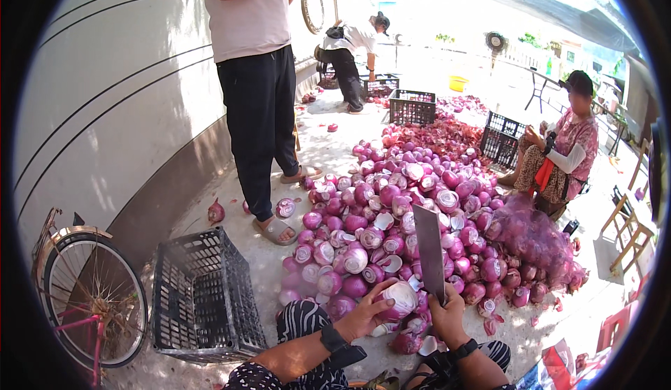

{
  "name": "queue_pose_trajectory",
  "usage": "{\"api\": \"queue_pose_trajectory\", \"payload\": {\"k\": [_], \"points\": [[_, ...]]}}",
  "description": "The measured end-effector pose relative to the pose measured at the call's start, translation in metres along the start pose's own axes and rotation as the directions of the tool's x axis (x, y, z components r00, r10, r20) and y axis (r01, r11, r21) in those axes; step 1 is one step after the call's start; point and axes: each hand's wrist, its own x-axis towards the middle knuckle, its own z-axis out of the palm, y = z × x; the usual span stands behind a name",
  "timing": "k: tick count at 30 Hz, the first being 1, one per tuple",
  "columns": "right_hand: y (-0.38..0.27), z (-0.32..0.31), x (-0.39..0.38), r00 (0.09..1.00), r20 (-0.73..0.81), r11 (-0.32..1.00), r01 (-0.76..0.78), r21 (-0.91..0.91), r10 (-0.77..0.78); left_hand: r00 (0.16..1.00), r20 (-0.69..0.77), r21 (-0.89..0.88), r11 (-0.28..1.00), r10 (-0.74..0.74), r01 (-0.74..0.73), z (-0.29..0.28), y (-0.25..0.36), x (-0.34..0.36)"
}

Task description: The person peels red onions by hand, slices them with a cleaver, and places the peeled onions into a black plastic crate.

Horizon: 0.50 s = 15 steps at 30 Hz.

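Observation:
My left hand (362, 319) is closed round a partly peeled red onion (398, 300), its pale layers showing on top. In my right hand (448, 314) a broad-bladed knife (429, 250) stands nearly upright, its handle hidden by my fingers. The blade is beside the onion, apart from it. Just beyond both hands spreads a large heap of red onions (377, 215), some with skin on and some trimmed to pale flesh. Cut onion pieces lie among them.
A black plastic crate (203, 295) stands at my left, near a bicycle wheel (94, 299). One person (255, 75) stands beyond it; another (576, 138) sits at the right beside a purple mesh bag (528, 226). A third person (353, 47) bends over crates at the back.

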Motion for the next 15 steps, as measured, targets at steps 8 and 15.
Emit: {"api": "queue_pose_trajectory", "payload": {"k": [8,15], "points": [[0.009,0.006,0.004,0.999,0.041,0.998,0.031,0.049,-0.033,0.996,-0.077,-0.042,0.998,0.045,-0.048,0.012,0.006,0.010],[-0.001,-0.002,-0.001,0.998,0.062,0.988,-0.014,0.155,0.005,0.996,-0.093,-0.047,0.999,-0.009,0.005,0.020,0.005,0.008]]}}
